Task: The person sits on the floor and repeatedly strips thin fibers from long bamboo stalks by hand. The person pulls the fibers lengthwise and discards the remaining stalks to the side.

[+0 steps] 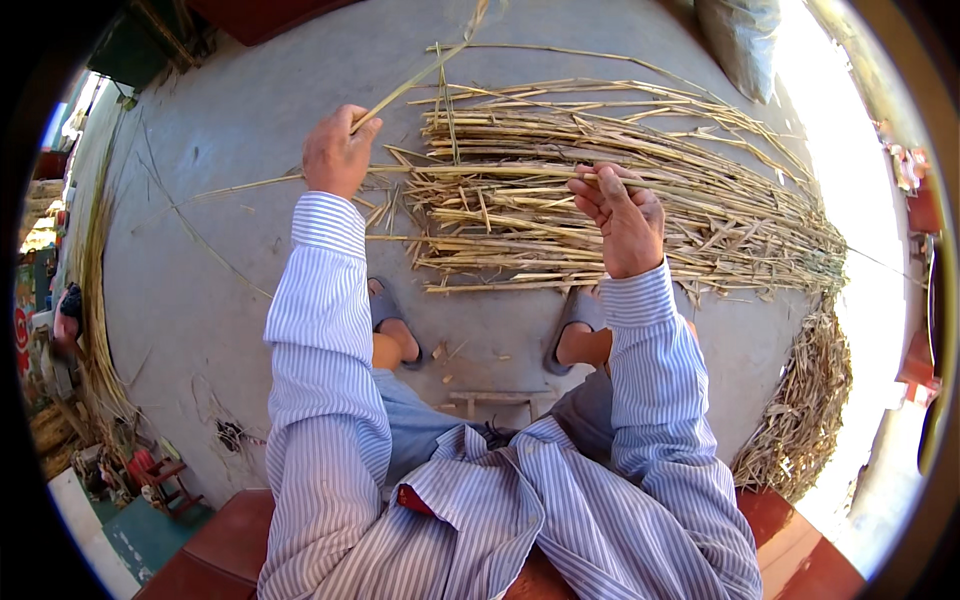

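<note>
My left hand (338, 150) is closed on a thin dry stalk (420, 78), whose frayed, blurred tip slants up and right to the top of the view. My right hand (622, 210) has thumb and fingers pinched around a paler stalk (490, 171). That one lies across the top of a wide heap of straw-coloured reed stalks (540, 215) spread on the floor beyond my feet. The heap's cut ends point left, and its leafy ends gather at the right. Another thin stalk (245, 186) sticks out left from behind my left hand.
A small wooden stool or frame (500, 398) stands between my legs. Dry leaves (800, 410) pile at the right, and long stalks (95, 300) lean along the left. A pale sack (742, 40) stands at the far right. Short scraps litter the grey floor (200, 290).
</note>
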`<state>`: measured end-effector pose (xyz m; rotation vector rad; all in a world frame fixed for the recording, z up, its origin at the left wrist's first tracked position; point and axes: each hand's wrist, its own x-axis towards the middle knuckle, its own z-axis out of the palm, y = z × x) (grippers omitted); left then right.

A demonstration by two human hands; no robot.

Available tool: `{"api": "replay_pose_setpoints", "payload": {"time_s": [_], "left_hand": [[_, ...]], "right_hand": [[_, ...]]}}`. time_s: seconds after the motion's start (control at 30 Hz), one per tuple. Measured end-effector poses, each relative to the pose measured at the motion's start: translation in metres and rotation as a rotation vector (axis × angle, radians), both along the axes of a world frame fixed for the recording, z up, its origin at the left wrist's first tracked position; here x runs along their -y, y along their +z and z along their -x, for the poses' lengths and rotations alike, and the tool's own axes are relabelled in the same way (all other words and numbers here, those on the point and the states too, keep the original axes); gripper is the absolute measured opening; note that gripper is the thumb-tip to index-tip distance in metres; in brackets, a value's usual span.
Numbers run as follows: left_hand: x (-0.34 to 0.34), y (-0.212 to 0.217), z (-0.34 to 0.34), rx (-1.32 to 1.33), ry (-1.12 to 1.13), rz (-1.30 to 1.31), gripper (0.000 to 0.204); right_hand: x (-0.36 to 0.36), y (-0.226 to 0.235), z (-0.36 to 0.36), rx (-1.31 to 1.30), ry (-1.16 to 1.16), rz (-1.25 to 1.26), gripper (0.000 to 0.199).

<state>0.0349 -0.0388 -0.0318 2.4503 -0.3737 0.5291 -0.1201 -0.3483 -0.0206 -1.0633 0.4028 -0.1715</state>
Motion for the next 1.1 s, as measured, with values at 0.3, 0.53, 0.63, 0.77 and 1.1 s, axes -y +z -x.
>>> {"api": "replay_pose_setpoints", "payload": {"time_s": [0.3, 0.53, 0.63, 0.77, 1.1], "left_hand": [[0.032, 0.012, 0.03, -0.24, -0.472, -0.07, 0.027], [0.024, 0.026, 0.016, -0.382, -0.226, 0.771, 0.028], [0.046, 0.03, 0.022, 0.195, -0.156, 0.028, 0.028], [0.081, 0.027, 0.048, 0.09, -0.598, -0.215, 0.02], [0.029, 0.039, 0.024, 0.081, -0.318, -0.294, 0.011]], "right_hand": [[-0.002, 0.0, -0.012, -0.063, -0.139, 0.037, 0.032], [0.001, 0.003, -0.009, -0.061, -0.159, 0.003, 0.032], [-0.004, 0.0, -0.01, -0.074, -0.166, -0.005, 0.032], [-0.015, 0.001, -0.009, -0.088, -0.114, -0.055, 0.034], [0.021, 0.007, 0.0, -0.005, -0.108, -0.02, 0.027]]}}
